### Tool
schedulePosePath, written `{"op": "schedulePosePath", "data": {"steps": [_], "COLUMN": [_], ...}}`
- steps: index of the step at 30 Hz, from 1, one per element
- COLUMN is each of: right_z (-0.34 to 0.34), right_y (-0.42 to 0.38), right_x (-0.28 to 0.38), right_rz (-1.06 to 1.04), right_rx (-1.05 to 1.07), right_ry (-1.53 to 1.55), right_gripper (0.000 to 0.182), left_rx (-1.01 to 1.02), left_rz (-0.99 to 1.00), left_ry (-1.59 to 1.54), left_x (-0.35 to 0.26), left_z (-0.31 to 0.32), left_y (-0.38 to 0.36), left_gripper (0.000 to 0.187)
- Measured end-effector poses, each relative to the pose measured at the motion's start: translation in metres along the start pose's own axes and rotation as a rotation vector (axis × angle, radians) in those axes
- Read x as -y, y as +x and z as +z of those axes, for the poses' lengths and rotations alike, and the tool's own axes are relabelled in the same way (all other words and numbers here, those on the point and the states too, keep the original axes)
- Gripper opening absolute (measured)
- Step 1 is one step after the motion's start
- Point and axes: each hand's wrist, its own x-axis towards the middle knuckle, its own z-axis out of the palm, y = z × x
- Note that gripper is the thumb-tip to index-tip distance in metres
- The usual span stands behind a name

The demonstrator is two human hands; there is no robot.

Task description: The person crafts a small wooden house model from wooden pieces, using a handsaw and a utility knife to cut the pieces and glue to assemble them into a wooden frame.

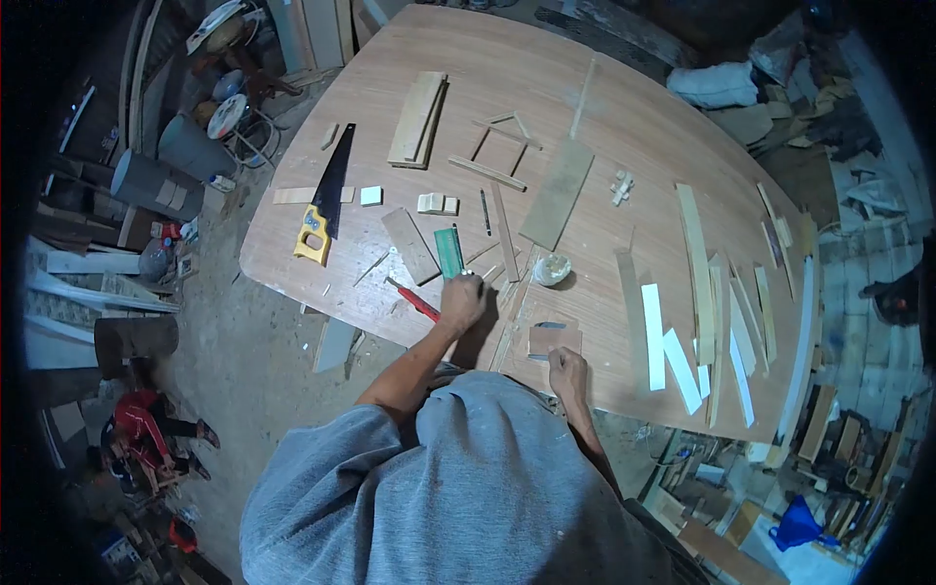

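Observation:
My left hand [462,300] is curled over the table, its fingers closed right at the lower end of a flat green rectangular piece [448,252]. Something small and pale shows at those fingertips; I cannot tell what it is. Beside the left wrist lies a red-handled tool [417,300]. My right hand [567,370] pinches the lower edge of a small brown board [555,340], which lies flat near the table's front edge. Between and beyond the hands stands a round tub [552,270] with pale contents. Thin wood strips [506,234] lie near it.
On the large wooden table [390,58] are a yellow-handled saw [314,234], stacked planks [417,119], a long board [558,193], a thin stick frame [500,148] and white strips [652,336]. A person in red [141,424] sits at lower left. Scrap wood clutters the floor.

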Motion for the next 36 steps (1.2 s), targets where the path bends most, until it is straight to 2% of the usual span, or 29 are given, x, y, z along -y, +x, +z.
{"op": "schedulePosePath", "data": {"steps": [2,4,5,6,7,8,11,13,15,17,18,20,21,22,23,24,26,27,29,30,32,33,34,35,36], "right_z": [-0.001,-0.001,0.004,0.012,0.02,0.028,0.042,0.044,0.054,0.065,0.071,0.082,0.085,0.089,0.091,0.098,0.111,0.112,0.118,0.123,0.131,0.135,0.137,0.139,0.142], "right_y": [0.009,0.015,0.016,0.018,0.019,0.018,0.017,0.01,0.002,-0.007,-0.012,-0.021,-0.026,-0.033,-0.038,-0.044,-0.055,-0.06,-0.062,-0.058,-0.041,-0.031,-0.017,-0.002,0.013], "right_x": [0.008,0.012,0.01,0.006,0.004,0.001,0.011,0.029,0.036,0.04,0.04,0.039,0.042,0.044,0.043,0.035,0.022,0.025,0.033,0.038,0.051,0.057,0.061,0.062,0.059], "right_rz": [0.019,0.065,0.065,-0.024,-0.111,-0.107,-0.094,-0.017,0.044,0.103,0.068,0.048,0.037,0.031,0.0,0.035,-0.099,0.03,0.129,0.194,0.271,0.33,0.213,0.093,0.077], "right_rx": [0.004,0.084,0.083,0.07,0.055,0.049,0.04,0.071,0.048,0.029,-0.021,-0.085,-0.135,-0.189,-0.197,-0.22,-0.287,-0.248,-0.238,-0.216,-0.238,-0.254,-0.311,-0.366,-0.357], "right_ry": [-0.024,0.034,0.035,0.135,0.233,0.232,0.073,-0.114,-0.137,-0.164,-0.079,0.0,0.122,0.243,0.247,0.237,0.081,0.054,-0.057,-0.158,-0.173,-0.186,-0.122,-0.059,-0.132], "right_gripper": [0.034,0.033,0.033,0.033,0.033,0.033,0.033,0.034,0.035,0.036,0.034,0.032,0.029,0.026,0.018,0.018,0.015,0.015,0.018,0.022,0.024,0.025,0.025,0.024,0.023], "left_rx": [-0.181,-0.221,-0.255,-0.21,-0.23,-0.249,-0.232,-0.21,-0.182,-0.122,-0.112,-0.041,0.037,0.054,0.093,0.136,0.184,0.2,0.235,0.214,0.202,0.107,0.009,-0.027,-0.023], "left_rz": [-0.212,-0.365,-0.358,-0.447,-0.435,-0.419,-0.343,-0.285,-0.225,-0.103,-0.092,0.051,0.047,0.067,0.037,0.01,-0.001,-0.002,0.001,-0.01,-0.009,0.044,0.094,0.095,0.095], "left_ry": [-0.169,-0.147,-0.162,-0.173,-0.139,-0.106,0.026,0.036,0.039,0.049,0.041,0.062,0.099,0.088,0.084,0.079,0.073,0.065,0.054,0.058,0.059,0.059,0.058,0.019,0.015], "left_x": [0.016,0.045,0.062,0.069,0.086,0.103,0.129,0.141,0.153,0.167,0.173,0.182,0.191,0.194,0.195,0.193,0.191,0.19,0.187,0.185,0.185,0.187,0.19,0.193,0.194], "left_z": [-0.021,-0.035,-0.042,-0.059,-0.065,-0.069,-0.09,-0.1,-0.103,-0.102,-0.101,-0.098,-0.09,-0.09,-0.088,-0.085,-0.087,-0.09,-0.095,-0.1,-0.102,-0.103,-0.104,-0.104,-0.106], "left_y": [-0.002,-0.004,-0.004,-0.002,0.0,0.004,0.024,0.044,0.065,0.086,0.093,0.11,0.118,0.125,0.131,0.136,0.142,0.144,0.138,0.134,0.122,0.112,0.103,0.097,0.089], "left_gripper": [0.029,0.028,0.028,0.026,0.024,0.022,0.019,0.02,0.021,0.032,0.032,0.047,0.061,0.061,0.065,0.069,0.074,0.077,0.08,0.081,0.082,0.08,0.079,0.07,0.07]}}
